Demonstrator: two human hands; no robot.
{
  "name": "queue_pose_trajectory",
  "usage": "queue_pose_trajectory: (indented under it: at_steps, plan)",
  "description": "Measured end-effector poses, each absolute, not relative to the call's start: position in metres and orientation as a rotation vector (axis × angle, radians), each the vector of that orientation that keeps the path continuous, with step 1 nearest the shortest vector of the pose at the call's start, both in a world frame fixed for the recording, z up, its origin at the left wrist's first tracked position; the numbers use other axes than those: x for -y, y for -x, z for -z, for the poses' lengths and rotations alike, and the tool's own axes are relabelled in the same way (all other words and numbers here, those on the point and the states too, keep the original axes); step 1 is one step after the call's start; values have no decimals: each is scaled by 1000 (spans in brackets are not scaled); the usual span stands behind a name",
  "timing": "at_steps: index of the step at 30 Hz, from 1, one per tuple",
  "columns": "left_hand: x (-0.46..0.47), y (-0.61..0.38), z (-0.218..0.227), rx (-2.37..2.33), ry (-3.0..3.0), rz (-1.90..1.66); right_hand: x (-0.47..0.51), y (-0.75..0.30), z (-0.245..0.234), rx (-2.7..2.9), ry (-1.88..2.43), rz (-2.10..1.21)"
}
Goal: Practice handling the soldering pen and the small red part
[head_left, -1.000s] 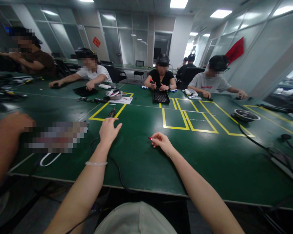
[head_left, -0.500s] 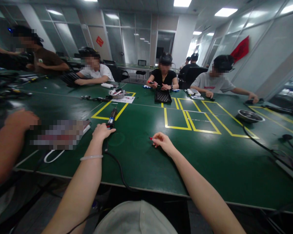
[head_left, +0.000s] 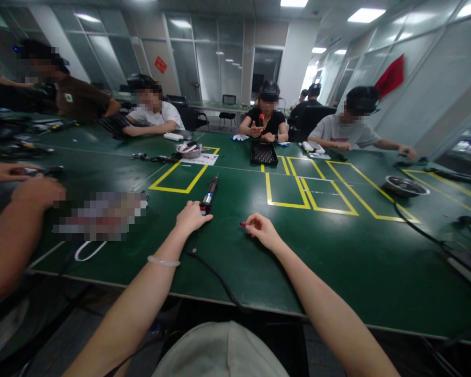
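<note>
At the near middle of the green table (head_left: 337,251), grips the rear end of the corded black tool (head_left: 209,195) with the left hand (head_left: 191,217) closed round it. Has dragged it clear of the yellow tape box (head_left: 168,190), tip pointing away and cable (head_left: 215,272) trailing back over the edge. Keeps the right hand (head_left: 261,230) resting where it was, thumb and forefinger pinching a small red piece (head_left: 242,224) — tool and piece now near each other, not touching.
</note>
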State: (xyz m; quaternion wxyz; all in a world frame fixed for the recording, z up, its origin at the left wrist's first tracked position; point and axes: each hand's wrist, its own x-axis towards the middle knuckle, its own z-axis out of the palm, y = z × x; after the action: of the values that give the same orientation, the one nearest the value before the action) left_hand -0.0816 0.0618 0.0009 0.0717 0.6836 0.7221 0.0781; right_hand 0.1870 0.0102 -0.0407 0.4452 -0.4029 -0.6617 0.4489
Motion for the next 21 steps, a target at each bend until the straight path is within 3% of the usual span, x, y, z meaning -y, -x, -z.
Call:
queue_pose_trajectory:
  at_steps: [7, 21]
  plan:
    - [-34, 25, -4, -1901, -2249, -245, -1, -183, 28, 1930, 1024, -633]
    - [-16, -3, -2, -1694, -2375, -255, 3, -180, 33, 2117, 1209, -359]
